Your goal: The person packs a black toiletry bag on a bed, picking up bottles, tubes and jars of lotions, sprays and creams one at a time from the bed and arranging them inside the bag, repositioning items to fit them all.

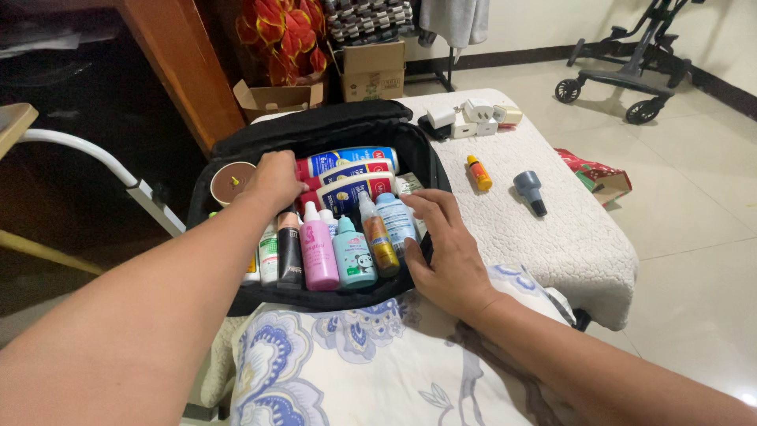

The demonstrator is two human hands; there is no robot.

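An open black toiletry bag [331,130] lies on a white padded surface [552,229]. Inside are tubes [355,162] laid flat at the back and several small bottles standing in front, among them a pink one [318,256] and a teal one [352,256]. My left hand [272,181] reaches into the bag and rests on the left ends of the tubes, next to a round brown jar [231,182]. My right hand [445,248] lies flat on the bag's right edge, fingers spread, touching a light blue bottle [394,221].
On the white surface to the right lie a small orange bottle [479,173], a grey bottle [530,192] and white plug adapters [473,118]. A floral pillow [355,371] sits in front. Cardboard boxes [371,71] and a stroller [631,71] stand on the tiled floor behind.
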